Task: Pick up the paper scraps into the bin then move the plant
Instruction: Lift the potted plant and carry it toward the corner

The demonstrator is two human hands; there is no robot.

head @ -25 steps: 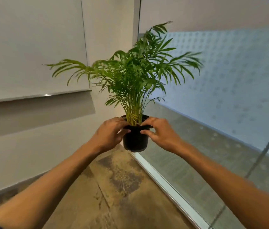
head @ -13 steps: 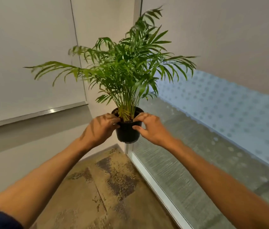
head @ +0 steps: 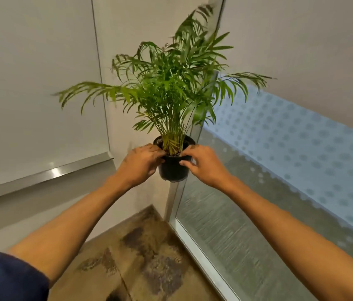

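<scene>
A small green palm plant (head: 171,88) grows in a round black pot (head: 173,170), held up in the air at arm's length in front of a room corner. My left hand (head: 138,164) grips the pot's left side at the rim. My right hand (head: 203,165) grips the right side, thumb on the pot wall and fingers over the rim. The fronds spread wide above both hands. No paper scraps or bin are in view.
A white wall with a whiteboard and its metal ledge (head: 47,172) runs along the left. A frosted glass partition (head: 279,170) with a metal frame (head: 199,253) stands on the right. Mottled brown carpet (head: 145,257) covers the floor below.
The view has swung and the plant sits higher against the corner, with the pot raised slightly. Both hands keep the same grip on the pot.
</scene>
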